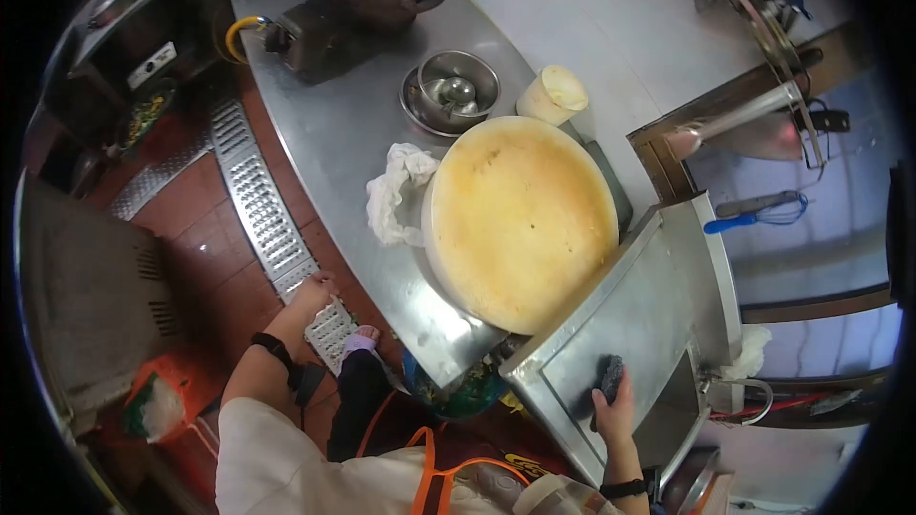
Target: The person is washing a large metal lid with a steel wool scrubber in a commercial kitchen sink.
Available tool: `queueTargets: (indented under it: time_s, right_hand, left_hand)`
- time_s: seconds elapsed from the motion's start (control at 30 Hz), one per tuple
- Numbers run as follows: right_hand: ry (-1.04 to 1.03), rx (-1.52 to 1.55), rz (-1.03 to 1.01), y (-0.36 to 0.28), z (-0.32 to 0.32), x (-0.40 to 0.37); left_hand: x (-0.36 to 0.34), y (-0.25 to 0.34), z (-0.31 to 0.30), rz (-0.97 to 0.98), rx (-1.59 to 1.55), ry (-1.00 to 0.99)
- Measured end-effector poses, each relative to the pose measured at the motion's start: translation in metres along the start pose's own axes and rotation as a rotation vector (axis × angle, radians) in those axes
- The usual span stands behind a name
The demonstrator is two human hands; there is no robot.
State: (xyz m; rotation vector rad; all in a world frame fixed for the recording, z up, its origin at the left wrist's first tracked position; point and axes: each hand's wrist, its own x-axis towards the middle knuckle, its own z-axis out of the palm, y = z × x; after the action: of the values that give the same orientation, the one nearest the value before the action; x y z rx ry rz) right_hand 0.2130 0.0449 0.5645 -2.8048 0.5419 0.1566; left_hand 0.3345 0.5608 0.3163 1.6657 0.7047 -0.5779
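Observation:
My right hand point(618, 409) grips a dark grey scouring pad point(611, 377) over the drainboard beside the sink point(668, 410). Lower left of the steel table, my left hand point(318, 292) hangs above the floor grating with its fingers curled; nothing shows in it. Between the two hands, farther forward, a large round yellowed chopping block point(525, 219) lies on the steel table point(334, 162). A crumpled white cloth point(399, 193) rests against its left side.
Behind the block are nested steel bowls point(458, 86) with a ladle and a cream-coloured container point(553, 95). A dark gas burner point(372, 10) occupies the table's far end. A blue-handled whisk point(754, 215) hangs at right. A faucet point(749, 386) curves over the sink.

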Motion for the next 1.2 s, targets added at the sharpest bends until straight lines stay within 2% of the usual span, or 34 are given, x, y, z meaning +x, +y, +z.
queueTargets:
  time_s: [0.1, 0.2, 0.27, 0.4, 0.57, 1.2]
  right_hand:
    - [0.033, -0.095, 0.114, -0.031, 0.014, 0.007]
    - [0.181, -0.263, 0.140, -0.037, 0.041, -0.001]
    - [0.222, -0.333, 0.215, -0.043, 0.050, -0.003]
    - [0.320, -0.320, 0.251, -0.048, 0.058, -0.005]
    - [0.344, -0.250, 0.281, -0.053, 0.057, -0.005]
    - [0.345, -0.215, 0.311, -0.057, 0.055, 0.002]
  left_hand:
    - [0.078, -0.014, 0.023, 0.260, 0.115, 0.138]
    - [0.145, -0.033, 0.039, 0.335, -0.227, -0.083]
    - [0.166, -0.035, 0.051, 0.336, -0.170, -0.097]
    - [0.173, -0.021, 0.068, 0.300, 0.201, -0.001]
    - [0.185, -0.016, 0.078, 0.270, 0.409, 0.038]
    - [0.227, -0.036, 0.113, 0.244, 0.677, 0.095]
